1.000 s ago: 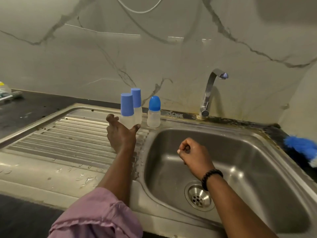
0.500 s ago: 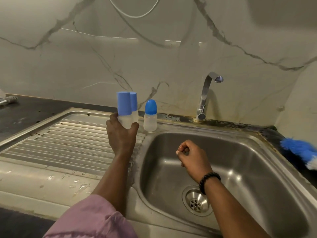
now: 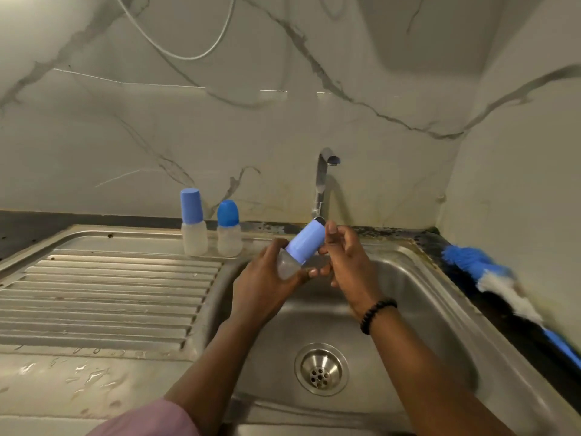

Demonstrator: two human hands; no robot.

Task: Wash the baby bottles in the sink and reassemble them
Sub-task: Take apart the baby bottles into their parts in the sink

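We see a dim, soft-lit frame. Glare streaks the sink (image 3: 424,309) basin and drainboard ribs. The brush (image 3: 490,275) at the sink's right edge smears with blur, and the wide lens bows the wall (image 3: 283,121).

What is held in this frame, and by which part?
A clear plastic baby bottle with a light-blue cylindrical cap, tilted: left hand grips its clear body, right hand fingers touch the cap.
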